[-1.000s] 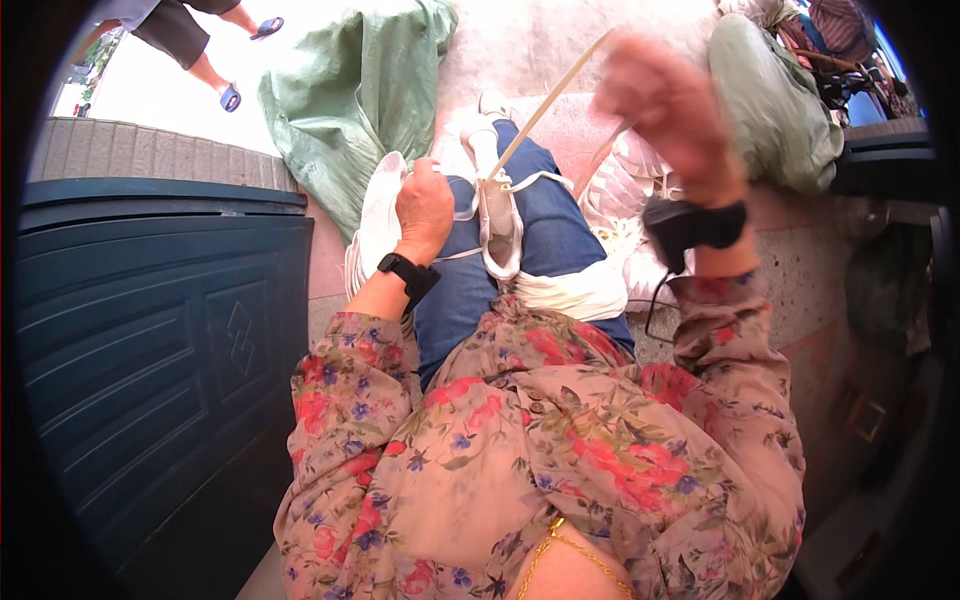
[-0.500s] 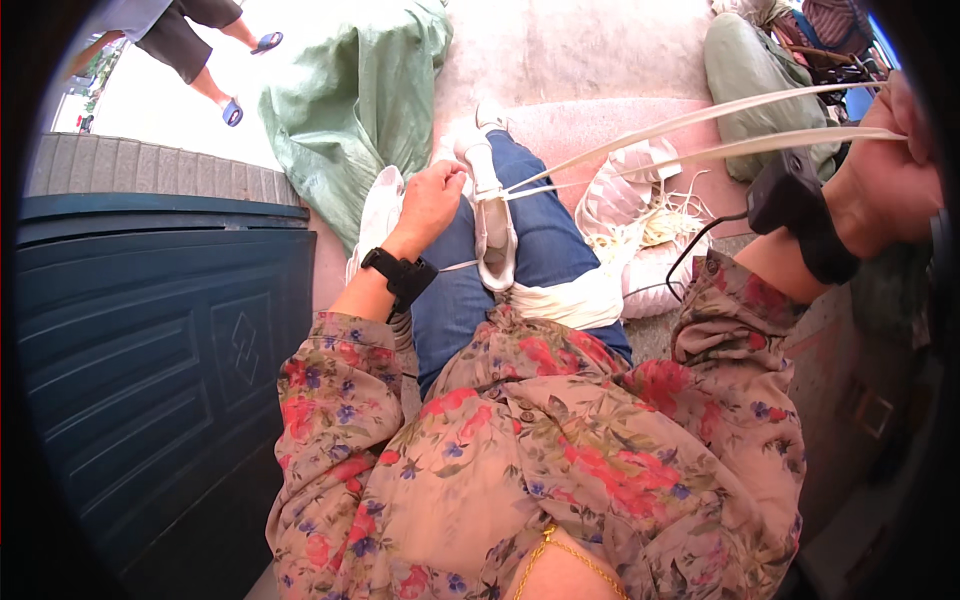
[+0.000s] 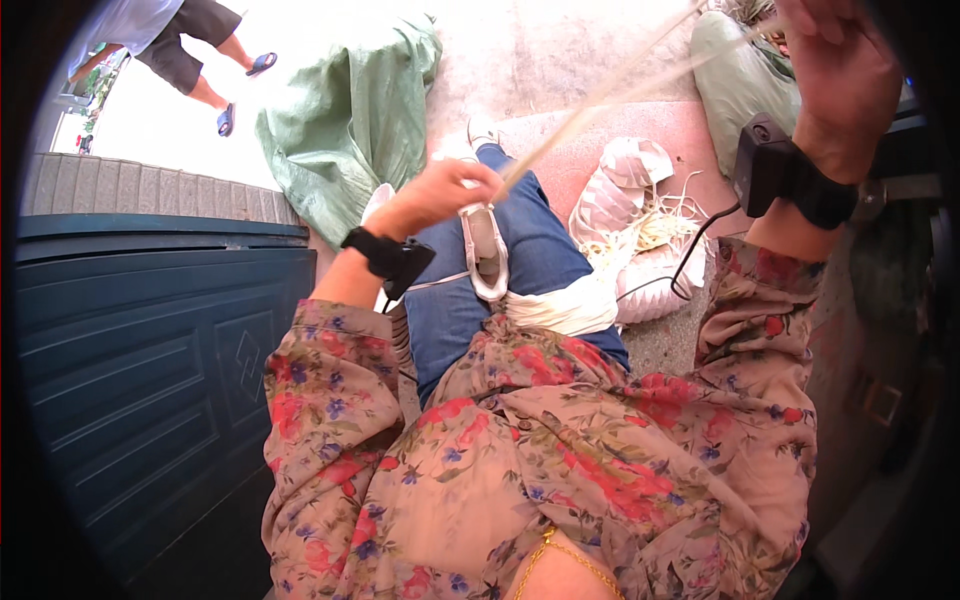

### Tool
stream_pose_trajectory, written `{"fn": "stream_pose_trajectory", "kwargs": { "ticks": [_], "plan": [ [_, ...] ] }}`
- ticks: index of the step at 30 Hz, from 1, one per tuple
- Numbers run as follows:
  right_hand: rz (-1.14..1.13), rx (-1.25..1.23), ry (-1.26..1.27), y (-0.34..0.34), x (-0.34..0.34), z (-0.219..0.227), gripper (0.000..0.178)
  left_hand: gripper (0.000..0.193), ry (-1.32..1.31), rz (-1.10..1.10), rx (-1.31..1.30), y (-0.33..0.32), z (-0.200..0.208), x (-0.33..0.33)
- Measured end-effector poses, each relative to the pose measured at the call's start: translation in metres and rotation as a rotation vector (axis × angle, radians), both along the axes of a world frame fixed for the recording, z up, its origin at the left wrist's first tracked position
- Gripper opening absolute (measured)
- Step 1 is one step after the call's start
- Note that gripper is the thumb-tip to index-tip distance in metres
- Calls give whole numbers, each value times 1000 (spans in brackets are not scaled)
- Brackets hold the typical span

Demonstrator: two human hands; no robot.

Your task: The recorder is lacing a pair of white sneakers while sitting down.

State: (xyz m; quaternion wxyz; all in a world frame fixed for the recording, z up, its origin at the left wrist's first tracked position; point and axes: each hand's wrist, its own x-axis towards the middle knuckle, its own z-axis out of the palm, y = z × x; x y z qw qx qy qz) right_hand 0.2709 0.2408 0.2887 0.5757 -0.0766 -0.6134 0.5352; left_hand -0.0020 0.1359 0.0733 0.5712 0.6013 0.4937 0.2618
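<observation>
The pale floor is bright — the panelled door blue.

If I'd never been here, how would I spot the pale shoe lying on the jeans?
Find the floral shirt, then the blue jeans above it in the picture. Lying on the jeans, below the left hand, is the pale shoe. Its open end points toward the shirt, with no foot inside, unlike the blue sandals worn at top left.

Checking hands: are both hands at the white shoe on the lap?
No: the left hand is at the white shoe, but the right hand is at the picture's upper right, away from it.
</observation>
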Motion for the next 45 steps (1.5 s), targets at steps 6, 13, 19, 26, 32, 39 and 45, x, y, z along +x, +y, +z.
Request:
{"fn": "stream_pose_trajectory", "kwargs": {
  "ticks": [6,13,19,26,32,39,45],
  "plan": [
    [-379,-704,257,65,88,-54,19,22,-770,915,-132,-49,11,-175],
    [-439,-964,-42,64,150,-226,19,28,-527,1485,-276,-145,-5,-270],
    [241,-678,-930,-50,-19,-283,27,21,-494,1063,-617,-76,-40,-110],
    [7,-142,-1154,-102,-87,-339,23,33,210,480,-131,-65,-79,-24],
    [-136,-401,-1153,-95,-101,-322,24,27,441,479,-95,-73,-96,-24],
    [-190,-537,-1059,-96,-108,-340,25,22,398,558,-192,-74,-77,-7],
    [-140,-199,-1317,-96,-106,-324,22,22,377,662,-70,-81,-103,-15]
  ]
}}
